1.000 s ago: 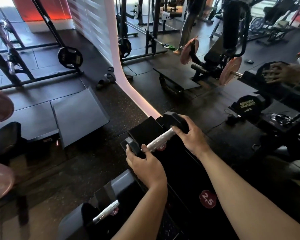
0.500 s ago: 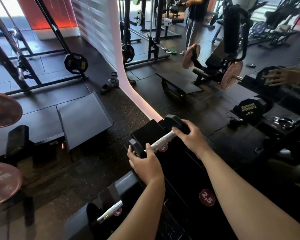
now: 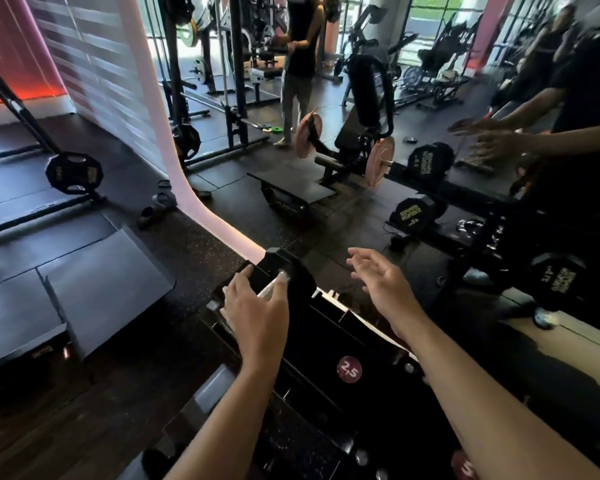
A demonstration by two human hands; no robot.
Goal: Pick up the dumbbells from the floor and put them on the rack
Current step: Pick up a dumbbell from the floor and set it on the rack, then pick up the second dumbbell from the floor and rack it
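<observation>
The black metal dumbbell rack [image 3: 326, 341] runs from the bottom of the view up to a mirrored wall, and its far left corner sits where a curved pale pink strip [image 3: 174, 147] meets the floor. Left of the rack the dark speckled rubber floor [image 3: 125, 393] lies open as far as a flat dark grey mat platform [image 3: 108, 296], so there is free room on that side. To the right the rack's edge runs close along the mirror, where reflected black hex dumbbells [image 3: 413, 213] and reflected hands crowd the view.

The small black hex-headed dumbbell with a bright steel handle [image 3: 280, 268] rests at the far end of the rack's top shelf, its handle running diagonally, one head toward the mirror corner and the nearer head mostly hidden under the left hand. A round red label reading 2,5 [image 3: 349, 370] sits on the rack nearer the camera, between the forearms.

The left hand [image 3: 257, 313] hovers over the dumbbell with its fingers [image 3: 238, 277] spread and released, fingertips on or just above the far head and handle; contact is hard to judge. The right hand [image 3: 381, 285] is clear of the dumbbell, to its right above the rack, fingers loose and holding nothing.
</observation>
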